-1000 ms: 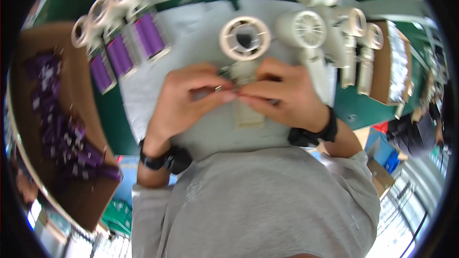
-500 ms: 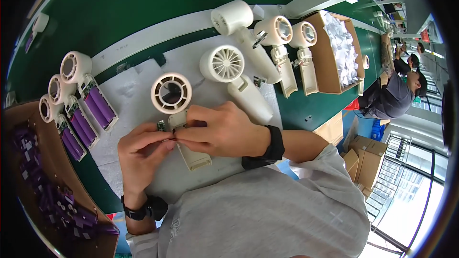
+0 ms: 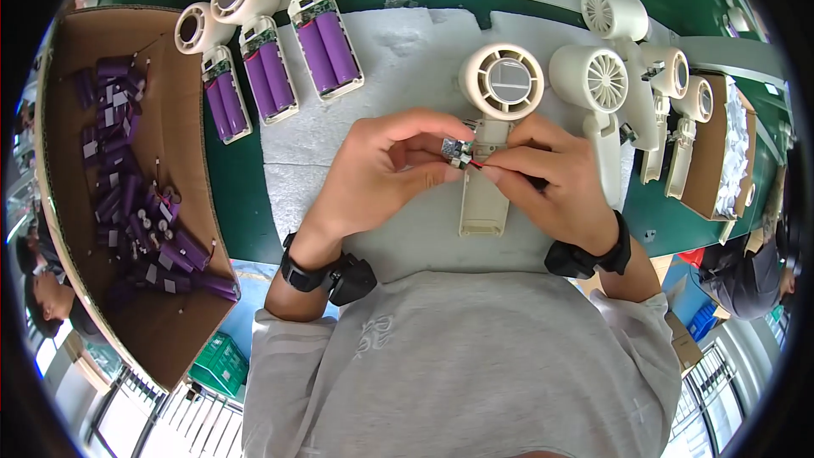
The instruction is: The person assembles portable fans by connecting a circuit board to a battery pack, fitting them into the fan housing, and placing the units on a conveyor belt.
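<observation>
My left hand (image 3: 373,170) is closed, pinching a small green circuit board (image 3: 456,151) between thumb and fingertips. Close beside it, my right hand (image 3: 551,171) pinches thin red and dark wires (image 3: 476,164) at the board's edge. Whether a plug sits between those fingertips is hidden. Both hands hover over the open cream handle shell (image 3: 483,208) of a handheld fan. Beyond my fingers, its round fan head (image 3: 501,81) lies on the mat with the dark, shiny centre up. My fingers cover the upper part of the handle.
On the left, a cardboard box (image 3: 191,237) holds many purple battery packs (image 3: 127,187). Several fans with purple cells (image 3: 326,51) lie at the upper left of a white foam mat (image 3: 390,51). More cream fans (image 3: 589,78) and a box of white pieces (image 3: 736,148) are to the right.
My view has swung left, bringing more of the battery box into sight. The circuit board now shows more clearly in my left fingers; both hands remain together over the handle.
</observation>
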A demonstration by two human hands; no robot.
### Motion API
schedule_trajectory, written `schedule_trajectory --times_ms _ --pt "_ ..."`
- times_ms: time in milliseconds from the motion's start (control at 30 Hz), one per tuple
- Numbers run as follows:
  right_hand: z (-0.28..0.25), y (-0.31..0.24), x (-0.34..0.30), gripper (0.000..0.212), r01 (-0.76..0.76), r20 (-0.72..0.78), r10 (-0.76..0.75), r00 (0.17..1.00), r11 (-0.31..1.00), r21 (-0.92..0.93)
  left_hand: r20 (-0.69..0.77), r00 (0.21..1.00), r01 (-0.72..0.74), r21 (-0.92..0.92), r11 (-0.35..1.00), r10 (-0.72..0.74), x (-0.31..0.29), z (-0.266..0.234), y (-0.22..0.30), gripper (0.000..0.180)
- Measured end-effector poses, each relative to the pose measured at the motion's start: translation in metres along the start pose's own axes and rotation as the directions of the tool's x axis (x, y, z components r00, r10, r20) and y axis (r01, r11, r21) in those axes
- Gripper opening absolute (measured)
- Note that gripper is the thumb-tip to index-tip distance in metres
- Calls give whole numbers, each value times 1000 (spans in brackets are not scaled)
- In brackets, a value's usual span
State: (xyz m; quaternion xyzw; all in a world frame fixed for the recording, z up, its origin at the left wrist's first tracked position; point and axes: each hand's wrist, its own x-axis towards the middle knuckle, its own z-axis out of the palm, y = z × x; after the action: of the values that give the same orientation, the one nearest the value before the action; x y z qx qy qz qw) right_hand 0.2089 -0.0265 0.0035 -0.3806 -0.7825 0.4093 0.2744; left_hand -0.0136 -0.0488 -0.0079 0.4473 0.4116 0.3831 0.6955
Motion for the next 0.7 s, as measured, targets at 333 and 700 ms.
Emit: schedule_trajectory --times_ms 333,700 --pt "-2 -5 6 13 15 -11 -15 1000 1000 -4 -7 997 -79 8 997 79 3 -4 2 30" --pt "2 1 1 9 83 -82 -83 993 997 -8 32 961 -269 331 904 274 3 1 -2 34"
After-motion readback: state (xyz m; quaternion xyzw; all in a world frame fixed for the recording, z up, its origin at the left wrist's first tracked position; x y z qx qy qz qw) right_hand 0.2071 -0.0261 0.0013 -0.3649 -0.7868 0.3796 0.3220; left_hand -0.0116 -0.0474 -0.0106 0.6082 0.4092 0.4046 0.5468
